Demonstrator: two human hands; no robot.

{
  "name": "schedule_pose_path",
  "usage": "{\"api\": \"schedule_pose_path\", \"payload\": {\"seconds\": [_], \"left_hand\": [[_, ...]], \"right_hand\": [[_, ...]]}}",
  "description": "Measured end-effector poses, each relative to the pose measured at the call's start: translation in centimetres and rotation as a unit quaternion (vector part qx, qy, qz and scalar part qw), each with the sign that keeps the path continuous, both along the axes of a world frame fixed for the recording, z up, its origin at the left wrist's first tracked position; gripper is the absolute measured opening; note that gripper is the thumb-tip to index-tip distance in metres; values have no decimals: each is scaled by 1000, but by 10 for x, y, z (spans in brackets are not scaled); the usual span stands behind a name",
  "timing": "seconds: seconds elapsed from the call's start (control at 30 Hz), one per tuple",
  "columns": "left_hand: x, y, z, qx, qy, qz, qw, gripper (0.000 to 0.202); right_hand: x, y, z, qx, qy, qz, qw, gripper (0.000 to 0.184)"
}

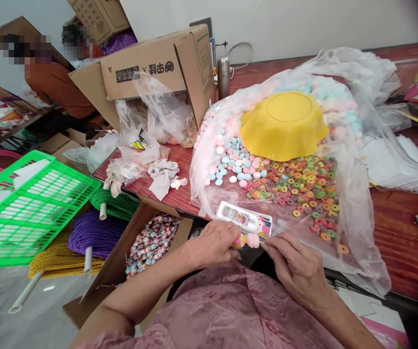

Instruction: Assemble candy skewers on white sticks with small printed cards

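A short candy skewer (253, 241) with pink and yellow sweets lies level between my two hands at the table's front edge. My left hand (214, 243) is closed around its left end, where a bit of yellow and pink shows under the fingers. At the other end, my right hand (298, 264) pinches the thin stick just beside the pink sweets. Right behind the skewer is a white printed packet (243, 218) lying on the plastic sheet. Farther back are loose ring candies (303, 186) and pastel marshmallows (235, 162), partly under an upturned yellow bowl (285, 123).
A cardboard carton (154, 60) with bagged candy stands at the back left. Below the table's left edge, an open box (183, 231) holds many wrapped candy skewers. A green basket (41, 203) sits over bundles of coloured cord (94, 232). Two people are in the left background.
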State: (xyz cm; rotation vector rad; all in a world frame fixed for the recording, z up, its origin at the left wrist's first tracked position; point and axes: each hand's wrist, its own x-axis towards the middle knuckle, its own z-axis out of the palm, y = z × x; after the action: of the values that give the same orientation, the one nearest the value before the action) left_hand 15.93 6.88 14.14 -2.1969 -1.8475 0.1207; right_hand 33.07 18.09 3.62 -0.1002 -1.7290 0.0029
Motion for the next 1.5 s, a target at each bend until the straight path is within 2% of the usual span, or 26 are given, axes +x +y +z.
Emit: {"api": "schedule_pose_path", "payload": {"seconds": [0.13,0.23,0.4,0.6,0.73,0.83,0.97,1.07,1.17,1.23,1.37,1.5], "left_hand": [[0,-2,8,-9,-107,-34,994,28],[3,-1,9,-30,-153,-47,987,21],[9,0,6,-47,-104,-5,993,14],[2,-7,9,20,-23,22,999,30],[2,-7,11,34,3,46,998,12],[8,-6,10,37,24,54,998,5],[9,-5,8,59,36,67,995,7],[3,-6,9,86,33,76,993,9],[-4,-7,12,89,-1,67,994,27],[-5,-6,14,82,-22,61,995,35],[1,-2,14,71,-18,61,995,35],[5,1,12,48,3,63,997,28]], "right_hand": [[-2,0,5,41,37,-33,998,12],[-6,-5,5,72,32,-22,997,9],[-10,-11,1,66,-9,15,998,11],[-1,-4,-3,-42,11,57,997,8],[-2,-5,-2,10,27,25,999,12],[-6,-10,3,39,9,-1,999,7],[-7,-11,9,40,-19,-33,998,8],[-2,-4,10,27,-33,-23,999,11],[5,5,8,28,-34,3,999,17],[6,7,8,54,-32,4,998,18],[-1,-3,9,98,-44,-14,994,20],[-14,-12,11,80,-87,-15,993,27]]}}
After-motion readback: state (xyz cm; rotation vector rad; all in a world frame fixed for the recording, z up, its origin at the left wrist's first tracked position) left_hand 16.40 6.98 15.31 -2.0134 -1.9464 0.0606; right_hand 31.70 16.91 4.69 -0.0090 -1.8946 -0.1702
